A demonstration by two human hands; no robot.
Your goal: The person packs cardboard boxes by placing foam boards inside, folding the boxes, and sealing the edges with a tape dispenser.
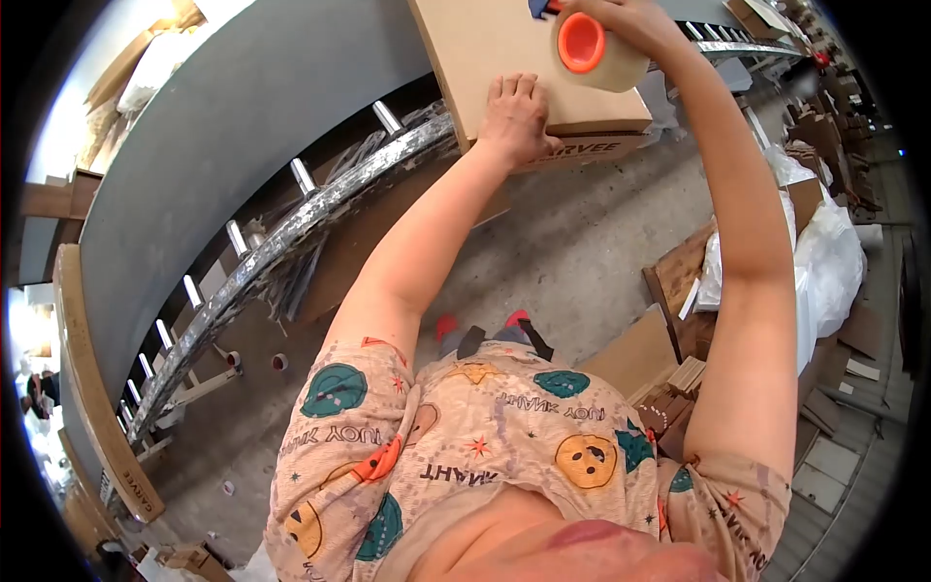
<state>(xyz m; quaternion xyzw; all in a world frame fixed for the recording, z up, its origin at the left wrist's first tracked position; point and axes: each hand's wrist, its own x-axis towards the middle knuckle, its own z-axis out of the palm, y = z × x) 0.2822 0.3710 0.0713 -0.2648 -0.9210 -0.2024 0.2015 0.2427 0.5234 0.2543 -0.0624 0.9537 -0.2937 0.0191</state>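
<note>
A large brown cardboard carton (485,44) sits on the conveyor at the top of the head view, with dark lettering on its near side. My left hand (516,121) lies flat on the carton near its close edge, fingers stretched out. Above the carton's right part, my right hand (635,21) is closed on a tape dispenser. Its wide tape roll (632,74) has an orange core, and a blue piece of the dispenser (539,8) shows at the frame's top. My right fingers are partly cut off by the frame edge.
A curved conveyor (242,126) with a metal side rail (291,228) sweeps round the left. A long carton (92,378) stands at far left. Cardboard pieces (630,359) and white plastic wrap (829,262) crowd the right. Tape rolls (279,361) lie on the concrete floor (553,242).
</note>
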